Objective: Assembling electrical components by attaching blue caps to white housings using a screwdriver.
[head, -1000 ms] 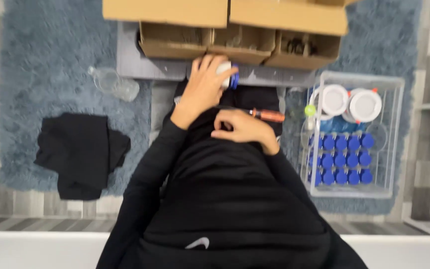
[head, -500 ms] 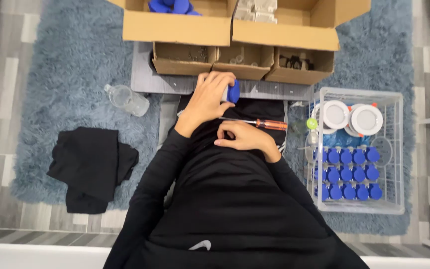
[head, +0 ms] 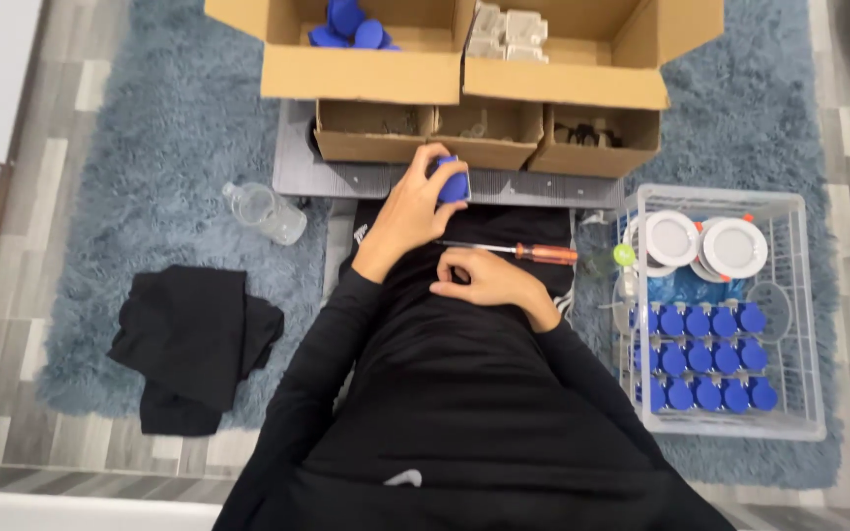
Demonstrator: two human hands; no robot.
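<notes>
Here, we label the parts as they show from the head camera.

Left hand: our fingers wrap a small blue part, held just in front of the row of small cardboard boxes; the grip is closed round it.

Right hand: curled over the lap in a loose fist; we cannot tell whether it pinches anything, since the fingertips fold under.

Screwdriver: orange handle, lying just beyond the right hand, apart from it.

Blue part, handling: we judge it light, stiff and smooth plastic, likely a little slippery; best taken by its sides.

Clear crate: to the right, with rows of blue caps and two white round fittings.

Large cardboard boxes: beyond, one with more blue parts.

Rug: bears a clear bottle and a black cloth.
</notes>
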